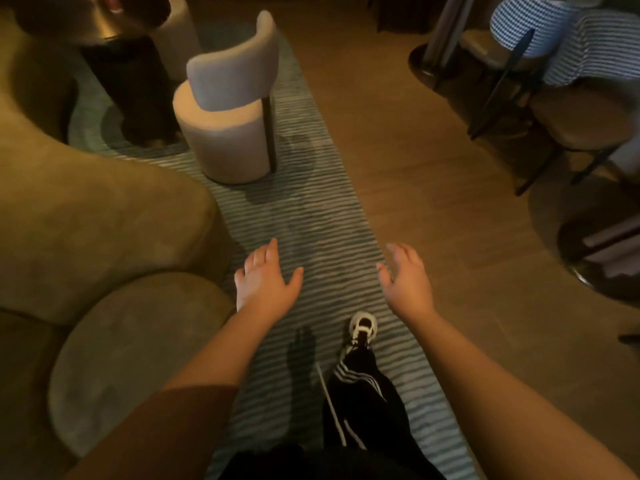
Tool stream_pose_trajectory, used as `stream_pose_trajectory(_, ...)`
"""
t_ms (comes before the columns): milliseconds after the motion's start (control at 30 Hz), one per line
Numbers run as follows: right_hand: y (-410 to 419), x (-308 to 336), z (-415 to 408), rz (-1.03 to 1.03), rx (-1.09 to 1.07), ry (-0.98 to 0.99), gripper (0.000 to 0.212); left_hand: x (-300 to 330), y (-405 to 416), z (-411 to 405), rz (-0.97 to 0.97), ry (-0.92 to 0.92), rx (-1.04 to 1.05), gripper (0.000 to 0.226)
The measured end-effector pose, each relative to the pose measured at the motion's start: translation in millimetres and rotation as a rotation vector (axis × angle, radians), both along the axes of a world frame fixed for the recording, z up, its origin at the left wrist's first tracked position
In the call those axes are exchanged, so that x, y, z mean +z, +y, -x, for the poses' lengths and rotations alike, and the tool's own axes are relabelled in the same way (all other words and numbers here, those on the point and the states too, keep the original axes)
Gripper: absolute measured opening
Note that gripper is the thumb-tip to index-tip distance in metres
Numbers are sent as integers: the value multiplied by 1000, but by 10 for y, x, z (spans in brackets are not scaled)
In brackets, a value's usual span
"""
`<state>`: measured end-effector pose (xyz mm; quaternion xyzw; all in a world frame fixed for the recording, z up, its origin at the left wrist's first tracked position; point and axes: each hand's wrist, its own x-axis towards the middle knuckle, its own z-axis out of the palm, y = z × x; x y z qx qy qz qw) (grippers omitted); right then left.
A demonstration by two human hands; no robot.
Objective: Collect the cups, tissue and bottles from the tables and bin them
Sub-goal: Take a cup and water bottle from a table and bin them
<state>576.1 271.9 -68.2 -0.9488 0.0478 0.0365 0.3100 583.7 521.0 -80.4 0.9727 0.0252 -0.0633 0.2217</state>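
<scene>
Head view puts you mid-stride on a striped rug [311, 209], and the risks run from your left side to your right. On your far left the olive sofa [86, 209] bulges toward your path, with a round ottoman [138, 362] just beside your left forearm; clip either with a knee and you could stumble. Beyond them, a dark table [86, 19] sits at the top left corner, its surface mostly cut off, so you cannot tell from here whether a cup, tissue or bottle waits on it. No cup, tissue or bottle shows anywhere in this frame, and no bin shows either. The pale round chair [228, 109] stands on the rug's left part, close to your line ahead; its dark rear leg is easy to catch with a foot in this dim light.

Your left hand [265, 277] is spread, fingers apart, holding nothing. Your right hand [407, 277] is likewise splayed and empty. Your white shoe [362, 327] lands on the rug, and a loose white drawstring [332, 407] hangs by your leg; it could snag. On your right, the rug's edge meets wooden floor [433, 150], a likely trip point. Farther right, dark-legged chairs [571, 116] draped with checked cloth crowd the passage, so swinging wide risks hooking a leg.
</scene>
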Motion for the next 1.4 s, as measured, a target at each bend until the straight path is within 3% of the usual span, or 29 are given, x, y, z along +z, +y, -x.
stream_pose_trajectory(333,-552,-24,-3287,0,219,99,48,-65,-620,-3253,-21,-41,160,77)
stream_pose_trajectory(600,-570,224,-5628,12,329,99,50,-21,-749,-5306,-24,-55,317,77)
stream_pose_trajectory(1067,409,-108,-10200,15,428,71,48,-253,294,-9548,-45,-148,347,77)
stream_pose_trajectory(1400,1302,-129,-12589,17,513,29,47,-294,923,-11364,-98,-60,543,81)
